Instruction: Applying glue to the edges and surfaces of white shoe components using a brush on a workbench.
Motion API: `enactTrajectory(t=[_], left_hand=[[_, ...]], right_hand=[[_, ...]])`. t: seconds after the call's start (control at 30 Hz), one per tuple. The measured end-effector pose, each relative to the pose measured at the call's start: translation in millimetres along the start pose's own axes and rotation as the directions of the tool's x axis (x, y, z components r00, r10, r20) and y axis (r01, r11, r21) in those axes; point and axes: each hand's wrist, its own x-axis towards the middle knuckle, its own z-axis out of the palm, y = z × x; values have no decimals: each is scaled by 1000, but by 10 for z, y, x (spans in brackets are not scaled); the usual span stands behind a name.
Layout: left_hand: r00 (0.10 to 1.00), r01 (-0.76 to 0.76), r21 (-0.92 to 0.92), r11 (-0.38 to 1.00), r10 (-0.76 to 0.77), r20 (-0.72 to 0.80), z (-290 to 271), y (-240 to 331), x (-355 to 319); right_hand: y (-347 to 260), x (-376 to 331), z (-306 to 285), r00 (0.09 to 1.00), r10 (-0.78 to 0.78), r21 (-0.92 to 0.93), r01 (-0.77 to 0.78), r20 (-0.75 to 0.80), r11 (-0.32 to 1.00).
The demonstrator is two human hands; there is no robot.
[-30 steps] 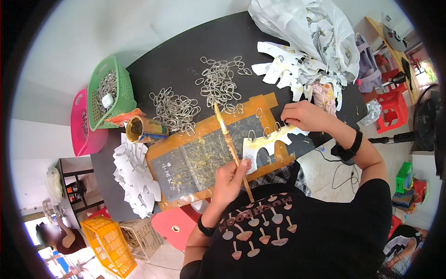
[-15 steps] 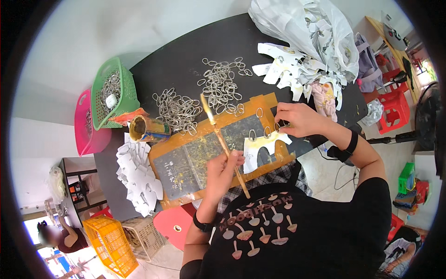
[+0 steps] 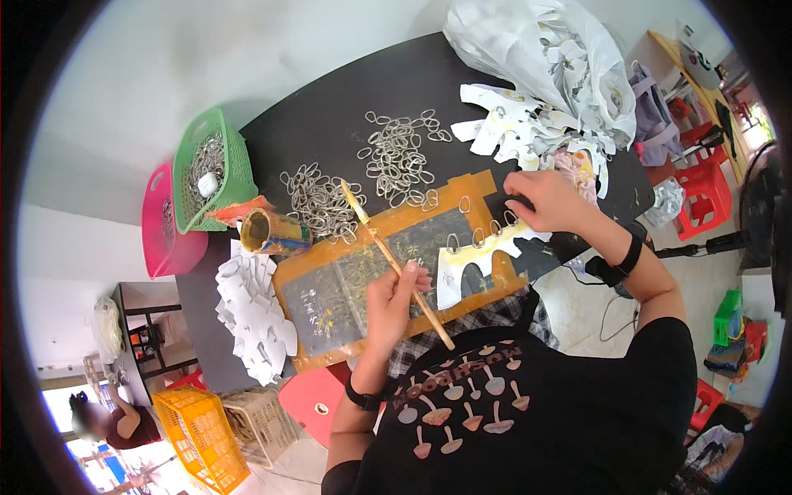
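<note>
My left hand (image 3: 391, 307) is closed around the wooden handle of a paintbrush (image 3: 381, 241), whose yellowish bristles point away from me. A white cut-out strip (image 3: 450, 280) with arched notches lies on the board's right part, its far edge smeared yellow. Several oval metal rings (image 3: 478, 238) stand along that edge. Just beyond the strip's right part hovers my right hand (image 3: 549, 202), fingers curled, with a gap between thumb and forefinger and nothing visible in it. One loose ring (image 3: 464, 204) lies on the board (image 3: 309, 318), which is edged in brown tape.
Two heaps of metal rings (image 3: 400, 153) lie beyond the board. An open tin (image 3: 272, 232), white cut-outs (image 3: 252, 318), a green basket (image 3: 239, 169) and a pink basket (image 3: 169, 247) are at left. Finished-looking strips (image 3: 516, 124) and a plastic bag (image 3: 495, 37) sit far right.
My right hand has drawn back from the strip's far edge, up and to the right, leaving another ring showing there. My left hand keeps the paintbrush nearly where it was.
</note>
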Motion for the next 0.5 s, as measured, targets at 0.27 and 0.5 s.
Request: enactTrajectory(t=[0.27, 0.5], left_hand=[[999, -2, 40, 999, 0, 54, 117, -86, 27], [984, -148, 160, 976, 128, 126, 272, -239, 134]], right_hand=[[-115, -550, 111, 936, 335, -21, -335, 108, 942], [51, -721, 102, 911, 410, 194, -395, -41, 898]])
